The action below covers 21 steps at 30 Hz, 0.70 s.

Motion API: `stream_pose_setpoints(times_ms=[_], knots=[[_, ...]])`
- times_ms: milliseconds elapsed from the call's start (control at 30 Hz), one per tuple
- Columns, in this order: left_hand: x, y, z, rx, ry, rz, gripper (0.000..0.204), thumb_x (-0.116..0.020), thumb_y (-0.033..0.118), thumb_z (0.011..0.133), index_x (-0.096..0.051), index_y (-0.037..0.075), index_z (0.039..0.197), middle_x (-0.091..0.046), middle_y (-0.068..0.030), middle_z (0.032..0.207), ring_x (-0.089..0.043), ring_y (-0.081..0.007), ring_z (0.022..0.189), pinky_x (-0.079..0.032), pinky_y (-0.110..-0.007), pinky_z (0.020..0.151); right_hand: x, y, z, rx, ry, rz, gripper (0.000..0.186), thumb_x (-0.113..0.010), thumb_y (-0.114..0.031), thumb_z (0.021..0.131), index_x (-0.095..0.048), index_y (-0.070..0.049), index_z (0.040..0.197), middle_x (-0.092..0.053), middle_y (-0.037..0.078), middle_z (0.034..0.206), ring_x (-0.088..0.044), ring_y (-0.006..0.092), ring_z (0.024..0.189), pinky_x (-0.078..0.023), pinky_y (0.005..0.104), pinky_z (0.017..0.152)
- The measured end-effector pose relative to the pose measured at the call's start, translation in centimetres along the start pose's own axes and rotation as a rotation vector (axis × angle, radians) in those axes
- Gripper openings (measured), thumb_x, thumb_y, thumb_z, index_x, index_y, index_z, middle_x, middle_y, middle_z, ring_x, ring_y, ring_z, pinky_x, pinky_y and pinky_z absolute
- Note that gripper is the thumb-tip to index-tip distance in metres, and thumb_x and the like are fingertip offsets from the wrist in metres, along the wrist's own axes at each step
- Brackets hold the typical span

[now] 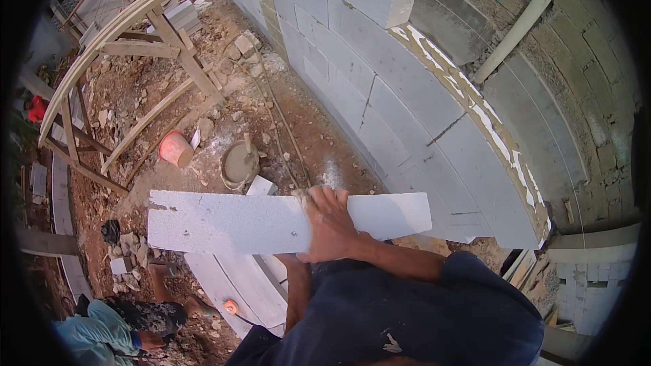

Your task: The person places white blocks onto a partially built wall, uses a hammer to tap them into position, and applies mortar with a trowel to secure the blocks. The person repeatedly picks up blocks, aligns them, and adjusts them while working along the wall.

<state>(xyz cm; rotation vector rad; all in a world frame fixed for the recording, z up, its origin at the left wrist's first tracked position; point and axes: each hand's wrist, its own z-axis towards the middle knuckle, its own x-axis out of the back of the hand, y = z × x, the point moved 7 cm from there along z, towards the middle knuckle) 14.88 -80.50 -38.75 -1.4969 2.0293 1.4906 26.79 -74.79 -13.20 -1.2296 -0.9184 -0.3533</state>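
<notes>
White aerated-concrete block, long and flat-faced [271,222], sits across the centre of my frame, lying level, running from left of centre to right of centre. My right hand [330,225] is clamped over its top edge near the middle, fingers [319,196] curled over the far side, palm against the near face. So: right hand closed, holding the block. My left hand [288,259] is under the block; I only see the forearm coming up from the lower centre, hand itself hidden behind the block. Cannot tell whether it grips or just supports.

Grey-white block wall [380,88] runs from top centre down to the right of the frame, its top course smeared with pale mortar [475,105]. The block I hold is near the wall's face, not touching it as far as I can see.

Below, centre-left: round mortar pan [239,163] on reddish dirt, orange plastic bucket [176,148] just left of it. Wooden trestle frame [129,47] fills the upper left. White plastic pipe [525,17] slants across the upper right. Another person in a light blue shirt [91,335] is crouched at lower left, well apart from my hands.
</notes>
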Motion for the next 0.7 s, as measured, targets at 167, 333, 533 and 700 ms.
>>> stream_pose_setpoints(times_ms=[167, 333, 533, 700], knots=[[-5.0, -3.4, -4.2, 0.234, -0.141, 0.051, 0.05, -0.043, 0.039, 0.1, -0.048, 0.004, 0.134, -0.057, -0.0142, 0.129, -0.058, -0.0308, 0.113, -0.052, -0.045, 0.093, 5.7, 1.9, -7.7, 0.006, 0.108, -0.29, 0.12, -0.087, -0.047, 0.049, -0.034, 0.007, 0.142, -0.047, 0.022, 0.116, -0.043, 0.037, 0.113, -0.026, 0.0522, 0.098], [-9.0, -6.5, -8.3, 0.404, -0.263, 0.096, 0.051, -0.043, 0.041, 0.1, -0.048, 0.004, 0.134, -0.056, -0.0147, 0.13, -0.058, -0.0314, 0.114, -0.052, -0.047, 0.093, 8.3, 5.2, -13.2, -0.283, -0.04, -0.159, 0.125, -0.087, -0.04, 0.05, -0.025, 0.006, 0.149, -0.044, 0.025, 0.125, -0.042, 0.0402, 0.119, -0.029, 0.0479, 0.102], [-15.4, -10.1, -13.7, 0.634, -0.38, 0.166, 0.057, -0.041, 0.047, 0.1, -0.046, 0.003, 0.136, -0.055, -0.0154, 0.132, -0.055, -0.0319, 0.12, -0.048, -0.05, 0.097, 16.7, 6.1, -18.6, -0.486, 0.135, -0.153, 0.122, -0.085, -0.034, 0.053, -0.023, 0.009, 0.149, -0.043, 0.027, 0.126, -0.042, 0.0419, 0.121, -0.033, 0.0464, 0.104], [-25.3, -10.6, -19.2, 0.888, -0.587, -0.325, 0.083, -0.05, 0.067, 0.089, -0.039, 0.006, 0.144, -0.044, -0.0119, 0.145, -0.038, -0.031, 0.136, -0.026, -0.052, 0.115, 27.0, 3.0, -19.2, -0.389, 0.194, -0.19, 0.121, -0.083, -0.034, 0.053, -0.023, 0.006, 0.15, -0.046, 0.027, 0.128, -0.043, 0.04, 0.126, -0.033, 0.0489, 0.111]])
